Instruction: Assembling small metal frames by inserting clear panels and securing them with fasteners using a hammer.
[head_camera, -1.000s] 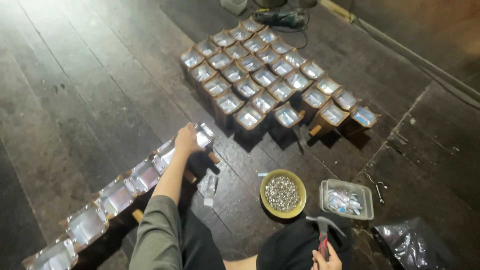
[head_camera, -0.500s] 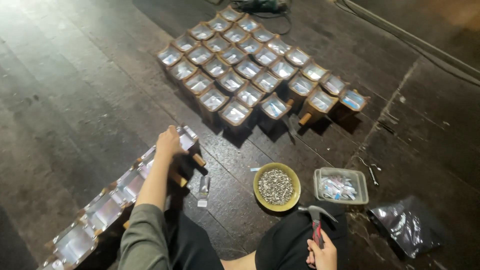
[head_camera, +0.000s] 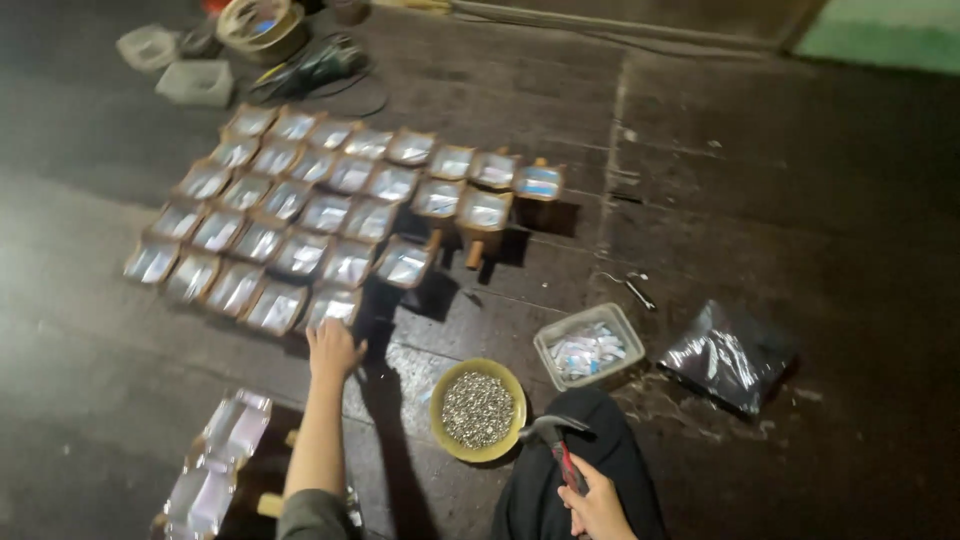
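a small wooden-framed scoop with a shiny foil face (head_camera: 330, 306) lies at the near edge of a big block of like pieces on the dark plank floor (head_camera: 760, 180), just beyond the fingertips of the left hand (head_camera: 333, 349), whose fingers reach toward it, loosely spread, holding nothing. the right hand (head_camera: 597, 503) grips a red-handled hammer (head_camera: 556, 447) over the knee. a yellow bowl of small nails (head_camera: 477, 409) sits between the hands, a clear plastic tray (head_camera: 588, 345) just beyond it.

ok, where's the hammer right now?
In the head view, bottom centre-right: the hammer is in the right hand, resting over the person's dark-clad knee, its head just right of the yellow bowl of small metal pieces.
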